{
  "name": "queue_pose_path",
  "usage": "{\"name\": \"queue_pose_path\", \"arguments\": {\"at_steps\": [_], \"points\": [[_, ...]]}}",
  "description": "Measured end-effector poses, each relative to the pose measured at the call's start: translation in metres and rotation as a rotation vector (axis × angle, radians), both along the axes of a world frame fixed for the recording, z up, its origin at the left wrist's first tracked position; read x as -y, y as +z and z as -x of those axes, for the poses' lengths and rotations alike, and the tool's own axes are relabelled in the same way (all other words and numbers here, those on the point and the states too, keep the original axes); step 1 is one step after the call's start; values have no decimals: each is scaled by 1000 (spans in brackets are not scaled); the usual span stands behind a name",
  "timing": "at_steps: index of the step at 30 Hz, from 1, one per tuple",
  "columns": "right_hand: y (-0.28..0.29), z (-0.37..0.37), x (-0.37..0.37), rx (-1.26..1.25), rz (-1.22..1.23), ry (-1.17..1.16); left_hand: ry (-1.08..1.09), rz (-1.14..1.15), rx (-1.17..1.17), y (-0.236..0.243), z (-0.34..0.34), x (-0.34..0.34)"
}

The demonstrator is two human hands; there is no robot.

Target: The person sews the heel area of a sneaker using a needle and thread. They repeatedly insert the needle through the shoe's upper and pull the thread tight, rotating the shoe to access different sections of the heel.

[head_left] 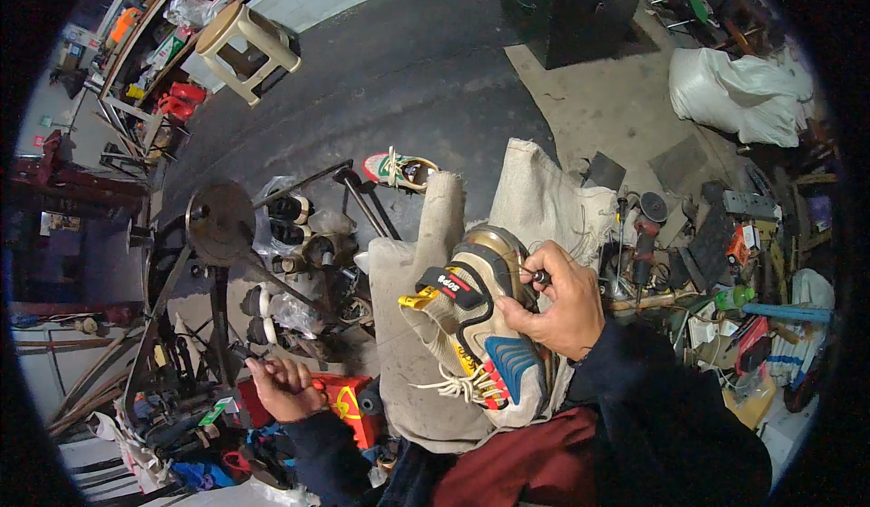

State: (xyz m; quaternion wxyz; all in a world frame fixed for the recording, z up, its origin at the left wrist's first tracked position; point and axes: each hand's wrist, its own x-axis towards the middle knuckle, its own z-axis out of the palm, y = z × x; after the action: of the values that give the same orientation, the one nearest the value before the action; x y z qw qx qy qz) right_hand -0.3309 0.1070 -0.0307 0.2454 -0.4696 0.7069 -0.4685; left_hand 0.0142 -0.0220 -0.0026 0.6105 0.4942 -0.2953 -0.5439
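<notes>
A beige sneaker (pixel 471 280) with blue, red and yellow parts lies on its side across my lap, its heel pointing away from me. White laces hang loose from it. My right hand (pixel 564 303) is closed at the sole edge near the heel, pinching an awl (pixel 541 277) with a small dark handle; its thin tip meets the shoe. Out to the left, beside a black metal stand, my left hand (pixel 285 387) has its fingers curled in. Something small and dark shows by its fingertips, too unclear to name. Canvas cloth (pixel 403 362) covers my legs under the sneaker.
A green-and-red shoe (pixel 399 170) stands on the dark floor ahead. On the left is the metal stand with a round wheel (pixel 220 222), near several other shoes. An angle grinder (pixel 647 226) and scattered tools lie right. Farther off are a stool (pixel 246 49) and a white sack (pixel 739 95).
</notes>
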Motion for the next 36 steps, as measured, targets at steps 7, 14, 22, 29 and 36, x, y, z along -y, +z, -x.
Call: {"name": "queue_pose_path", "arguments": {"at_steps": [7, 14, 22, 29, 36], "points": [[8, 7, -6, 406, -50, -10, -705, 802, 972, 42, 127, -53], [37, 19, -28, 216, 98, 245, -877, 905, 1161, 36, 198, -36], [41, 32, -3, 108, -152, 163, -700, 793, 1070, 11, 196, -37], [21, 79, -15, 451, 223, 318, -660, 563, 1030, 7, 201, -31], [15, 144, -41, 1197, 671, -490, -692, 561, 1037, 2, 197, -29]]}}
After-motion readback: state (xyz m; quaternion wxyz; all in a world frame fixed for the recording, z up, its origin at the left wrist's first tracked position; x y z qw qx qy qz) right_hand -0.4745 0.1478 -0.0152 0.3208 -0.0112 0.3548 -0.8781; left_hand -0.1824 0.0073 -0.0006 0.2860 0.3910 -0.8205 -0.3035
